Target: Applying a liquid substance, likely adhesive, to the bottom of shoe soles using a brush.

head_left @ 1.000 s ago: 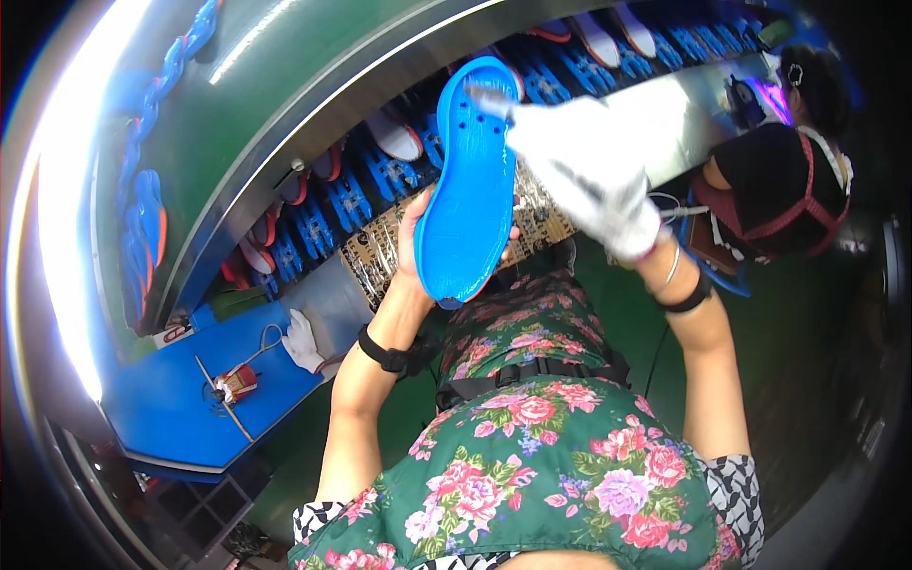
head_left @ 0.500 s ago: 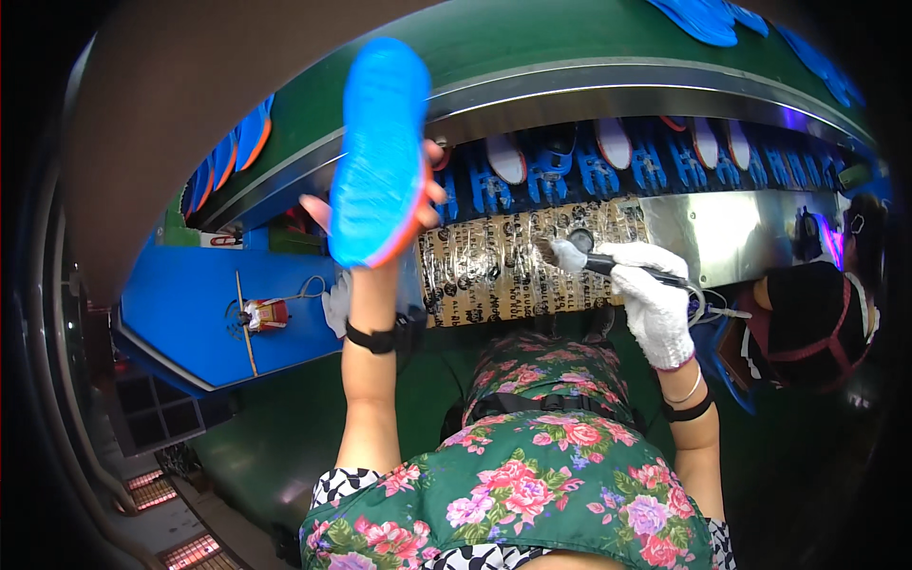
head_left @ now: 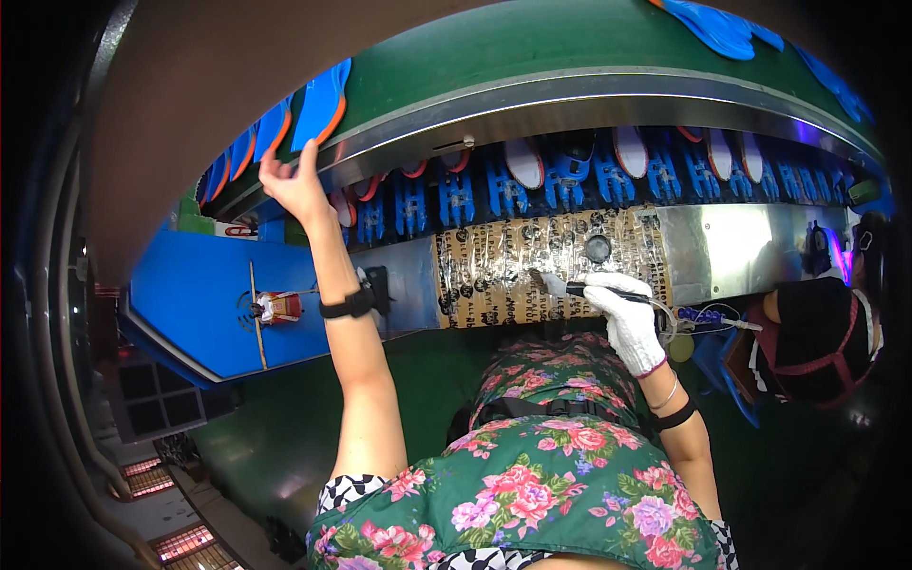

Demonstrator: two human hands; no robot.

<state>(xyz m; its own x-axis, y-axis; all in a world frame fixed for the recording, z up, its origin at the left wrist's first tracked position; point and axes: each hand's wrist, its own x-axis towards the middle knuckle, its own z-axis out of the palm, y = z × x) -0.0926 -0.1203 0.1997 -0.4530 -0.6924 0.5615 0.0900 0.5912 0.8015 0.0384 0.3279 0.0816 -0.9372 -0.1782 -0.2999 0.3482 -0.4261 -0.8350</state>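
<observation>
My bare left hand is at the near edge of the green conveyor belt, its thumb and fingers apart. Just beyond the fingertips lies a blue shoe sole with an orange rim; whether they still touch I cannot tell. More blue soles lie on the belt to its left. My right hand, in a white knitted glove, is closed round the black handle of a brush. The brush's bristles are over the tape-covered cardboard on the metal worktop, and a cord trails by the glove.
Under the belt's metal edge runs a row of blue racks holding shoe parts. A blue board with a small red-and-white item stands at left. Another person sits at right. More blue soles lie far right.
My left hand has moved left and away from me to the belt; the blue sole it held now lies there. The brush in my right hand has come slightly nearer me.
</observation>
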